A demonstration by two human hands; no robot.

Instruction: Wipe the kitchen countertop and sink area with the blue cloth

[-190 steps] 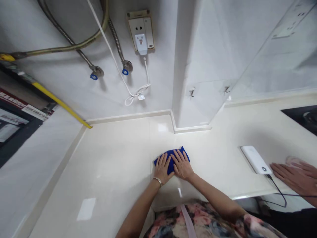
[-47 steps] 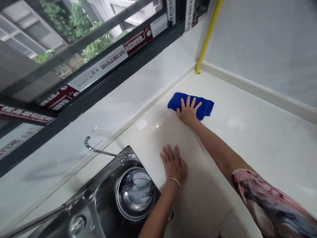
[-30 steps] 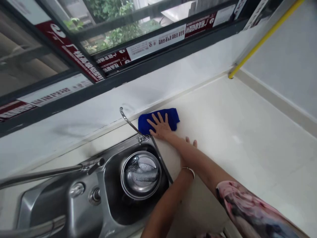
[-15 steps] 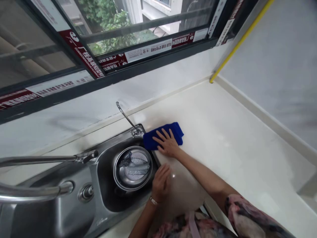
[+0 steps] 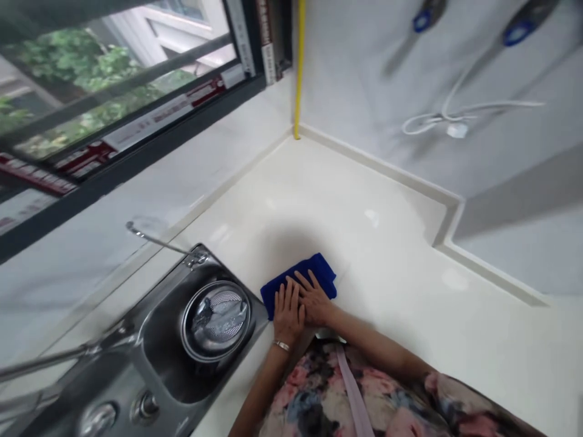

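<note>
A blue microfibre cloth [image 5: 314,279] lies bunched on the pale stone countertop [image 5: 387,243], right beside the steel sink. My left hand [image 5: 288,312], with a thin bracelet at the wrist, lies flat on the cloth's near part. My right hand [image 5: 314,297] presses down next to it, its fingertips overlapping the left hand's fingers. Both hands hold the cloth against the counter, and they hide its middle.
A stainless sink [image 5: 159,328] sits to the left, with a steel strainer bowl [image 5: 216,321] inside and a thin metal spout [image 5: 155,243] behind it. A window [image 5: 113,91] runs along the far left, and a yellow pipe [image 5: 299,60] stands in the wall corner.
The cloth has slid along the counter, away from the tap and down the sink's side towards me. My left hand has moved from the sink's edge onto the cloth. The view has swung right.
</note>
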